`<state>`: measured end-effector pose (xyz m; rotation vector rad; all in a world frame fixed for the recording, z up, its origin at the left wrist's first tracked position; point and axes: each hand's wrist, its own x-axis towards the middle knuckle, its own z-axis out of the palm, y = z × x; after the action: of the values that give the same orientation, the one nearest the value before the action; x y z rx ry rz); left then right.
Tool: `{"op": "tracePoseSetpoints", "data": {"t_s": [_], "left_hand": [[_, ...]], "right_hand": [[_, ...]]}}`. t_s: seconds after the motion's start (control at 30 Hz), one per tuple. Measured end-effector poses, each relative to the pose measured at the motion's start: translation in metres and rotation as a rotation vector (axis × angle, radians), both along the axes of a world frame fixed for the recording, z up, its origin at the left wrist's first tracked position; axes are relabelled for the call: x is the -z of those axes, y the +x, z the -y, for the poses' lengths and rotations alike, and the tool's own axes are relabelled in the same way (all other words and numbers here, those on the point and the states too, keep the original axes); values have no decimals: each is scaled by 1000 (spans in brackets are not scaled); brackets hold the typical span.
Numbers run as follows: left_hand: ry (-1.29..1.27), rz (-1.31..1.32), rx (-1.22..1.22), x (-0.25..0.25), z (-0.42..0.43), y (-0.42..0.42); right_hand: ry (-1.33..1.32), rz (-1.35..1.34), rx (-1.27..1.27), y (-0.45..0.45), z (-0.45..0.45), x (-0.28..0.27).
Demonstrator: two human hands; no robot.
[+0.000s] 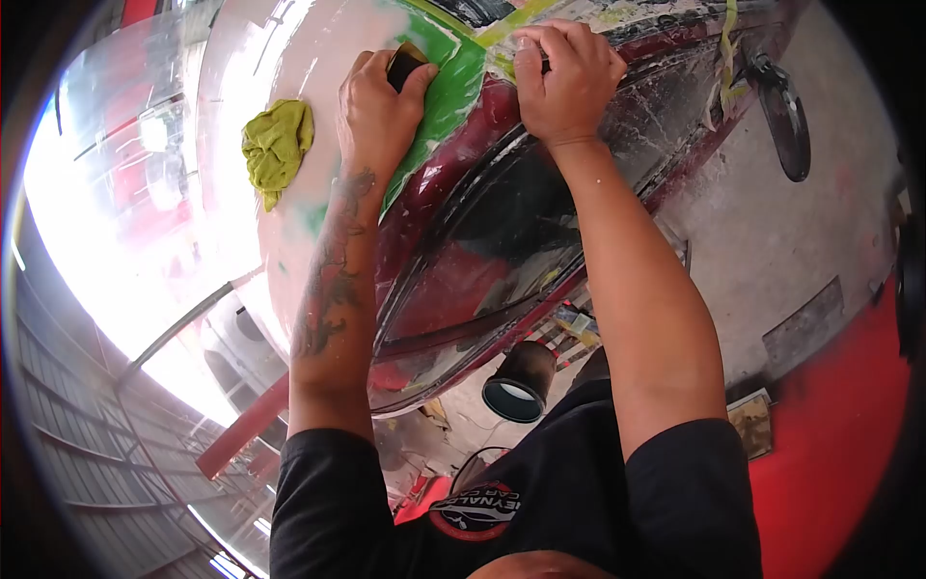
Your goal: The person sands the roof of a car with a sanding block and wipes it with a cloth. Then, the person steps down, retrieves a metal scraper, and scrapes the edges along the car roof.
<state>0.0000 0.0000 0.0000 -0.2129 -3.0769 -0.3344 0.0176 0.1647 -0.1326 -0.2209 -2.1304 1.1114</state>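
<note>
My left hand point(381, 101) is closed around a small dark sanding block point(407, 66) with a brownish edge. It rests on the car body beside a green patch point(449, 82) bordered by whitish, wet-looking surface. My right hand point(569, 77) is closed at the panel's edge, next to yellow-green masking tape point(511, 24). A bit of something dark shows between its thumb and fingers, but I cannot make out what. A crumpled yellow-green cloth point(278, 150) lies on the pale panel, left of my left hand.
Below my hands run the car's maroon edge point(434, 174) and a dark side window point(482, 251). A black side mirror point(783, 121) sticks out at the right. A dark bucket point(519, 384) stands on the floor near my body.
</note>
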Motion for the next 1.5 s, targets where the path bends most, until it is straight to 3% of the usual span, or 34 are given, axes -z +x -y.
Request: {"op": "tracePoseSetpoints", "data": {"t_s": [0.1, 0.47, 0.73, 0.83, 0.97, 1.07, 1.23, 1.3, 1.37, 1.5], "left_hand": [[-120, 9, 40, -21, 12, 13], [-12, 32, -46, -14, 18, 20], [-88, 11, -17, -9, 5, 15], [8, 33, -88, -7, 6, 20], [-39, -26, 16, 0, -10, -9], [8, 167, -15, -16, 11, 2], [-28, 190, -40, -22, 3, -11], [30, 323, -92, -30, -5, -18], [-55, 258, -22, -34, 4, -10], [31, 282, -77, -26, 15, -5]], "right_hand": [[-60, -48, 25, 1, 16, -6], [-56, -18, -6, 1, 8, -4], [-29, -42, -4, 2, 5, -4], [-29, -41, 0, -1, 2, 0], [7, -51, 2, -1, 1, 0], [-20, -42, -14, -1, 1, -1], [-18, -47, 3, 0, 2, -2], [-1, -57, 13, 0, 1, -2], [-11, -69, 6, -1, 1, -2], [-43, -33, -23, 0, 1, -1]]}}
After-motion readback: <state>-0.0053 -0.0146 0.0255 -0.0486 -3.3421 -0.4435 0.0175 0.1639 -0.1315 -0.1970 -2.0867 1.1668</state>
